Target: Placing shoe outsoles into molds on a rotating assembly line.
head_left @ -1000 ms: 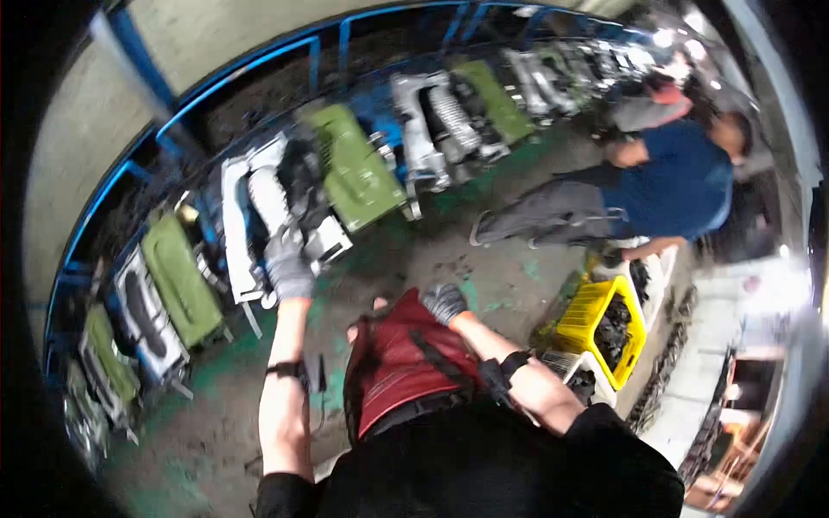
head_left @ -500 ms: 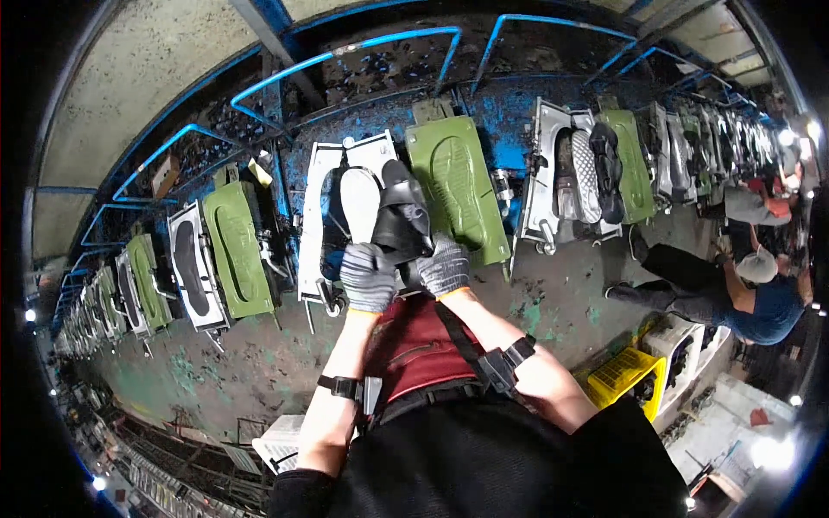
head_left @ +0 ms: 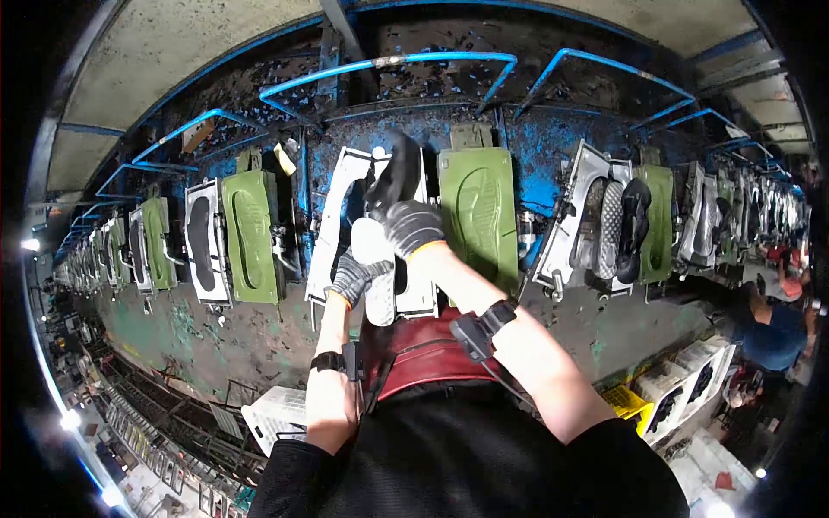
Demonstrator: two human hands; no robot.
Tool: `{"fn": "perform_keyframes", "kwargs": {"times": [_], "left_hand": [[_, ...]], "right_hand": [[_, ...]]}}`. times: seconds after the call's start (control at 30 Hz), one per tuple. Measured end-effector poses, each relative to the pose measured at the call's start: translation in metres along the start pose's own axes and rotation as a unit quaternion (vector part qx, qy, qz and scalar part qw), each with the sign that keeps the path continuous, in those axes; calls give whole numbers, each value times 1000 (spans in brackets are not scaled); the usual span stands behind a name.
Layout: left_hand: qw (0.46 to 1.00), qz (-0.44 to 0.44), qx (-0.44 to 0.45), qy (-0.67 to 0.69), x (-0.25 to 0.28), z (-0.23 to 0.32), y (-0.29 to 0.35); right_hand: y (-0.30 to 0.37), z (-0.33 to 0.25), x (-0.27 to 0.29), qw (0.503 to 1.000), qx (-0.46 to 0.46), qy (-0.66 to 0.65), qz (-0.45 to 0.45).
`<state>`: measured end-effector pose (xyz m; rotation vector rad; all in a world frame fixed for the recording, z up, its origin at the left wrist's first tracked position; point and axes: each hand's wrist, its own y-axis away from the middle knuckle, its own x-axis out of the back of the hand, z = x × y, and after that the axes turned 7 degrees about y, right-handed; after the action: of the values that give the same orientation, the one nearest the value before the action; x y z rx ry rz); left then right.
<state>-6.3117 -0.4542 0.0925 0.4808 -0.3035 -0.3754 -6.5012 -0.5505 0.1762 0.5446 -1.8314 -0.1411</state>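
Observation:
My left hand (head_left: 352, 278), in a grey knit glove, is closed around a white foot-shaped last (head_left: 372, 242), which lies toward my body over the near end of a silver metal mould frame (head_left: 343, 177). Just above it to the right, my gloved right hand (head_left: 414, 227) is closed on a black sandal-like shoe upper (head_left: 400, 173). The upper points away from me over the frame, its far end smeared by motion. The last and the upper seem apart, though my right fingers hide where they come close. To the right sits an open green mould plate (head_left: 477, 198) with a sole-shaped hollow.
More silver frames and green plates (head_left: 250, 233) run left and right along the line, one frame (head_left: 596, 216) holding a patterned last and black upper. Blue pipe rails (head_left: 389, 62) arch behind. White crates (head_left: 682, 380), a yellow crate (head_left: 628, 404) and a co-worker (head_left: 773, 332) are at right.
The white last has come down toward me in my left hand. My right hand has risen, swinging the black upper up and away from beside the last. The whole view has shifted a little.

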Motion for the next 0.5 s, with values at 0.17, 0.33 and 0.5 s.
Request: {"fn": "perform_keyframes", "kwargs": {"times": [0.17, 0.33, 0.5], "left_hand": [[994, -87, -11, -66, 25, -56, 46], [922, 258, 109, 268, -8, -52, 0], [979, 190, -13, 74, -4, -96, -47]], "right_hand": [[61, -57, -188, 989, 86, -39, -116], [47, -40, -73, 990, -33, -106, -88], [17, 0, -148, 991, -106, -85, -5]]}}
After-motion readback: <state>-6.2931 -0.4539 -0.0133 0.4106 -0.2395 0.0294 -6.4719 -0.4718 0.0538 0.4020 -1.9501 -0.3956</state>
